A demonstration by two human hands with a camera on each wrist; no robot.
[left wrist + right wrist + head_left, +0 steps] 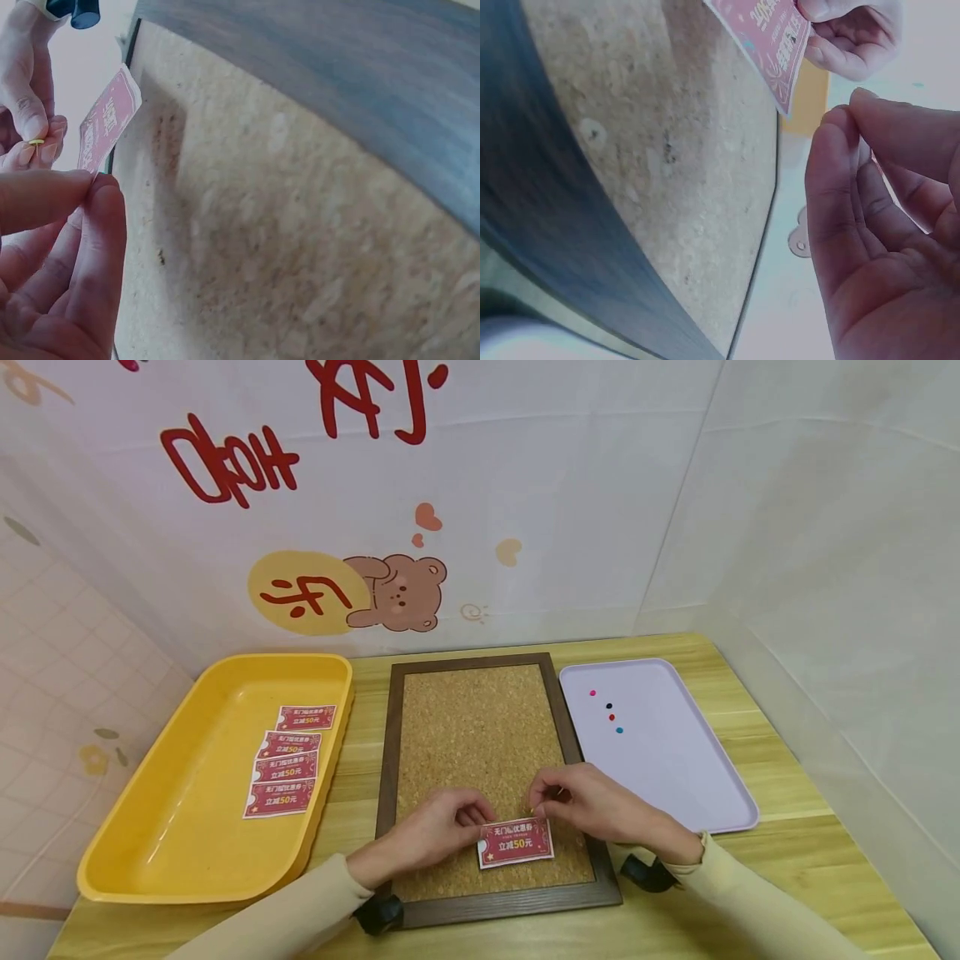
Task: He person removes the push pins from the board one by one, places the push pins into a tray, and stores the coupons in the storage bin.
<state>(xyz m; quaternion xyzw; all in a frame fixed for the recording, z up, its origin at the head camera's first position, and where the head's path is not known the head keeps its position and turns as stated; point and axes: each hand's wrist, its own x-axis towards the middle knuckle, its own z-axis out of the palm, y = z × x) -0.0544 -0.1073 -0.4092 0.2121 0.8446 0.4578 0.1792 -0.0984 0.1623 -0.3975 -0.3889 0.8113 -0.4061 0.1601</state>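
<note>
My left hand (438, 828) pinches the left edge of a red paper coupon (516, 845) between thumb and fingers, above the lower part of a framed corkboard (480, 727). In the left wrist view the coupon (109, 116) stands tilted away from the cork. My right hand (592, 800) is by the coupon's upper right corner. Between its thumb and fingertips it pinches a thumbtack (36, 141) with a yellow head, its pin showing in the left wrist view. The right wrist view shows the right hand (892, 202) apart from the coupon (769, 37); the tack is hidden there.
Left of the board stands a yellow plastic bin (202, 777) with several more red coupons (281, 797) inside along its right side. A lilac tray (682, 768) on the right holds several coloured tacks (610, 706). A wall hanging (555, 510) rises behind the wooden table (810, 827).
</note>
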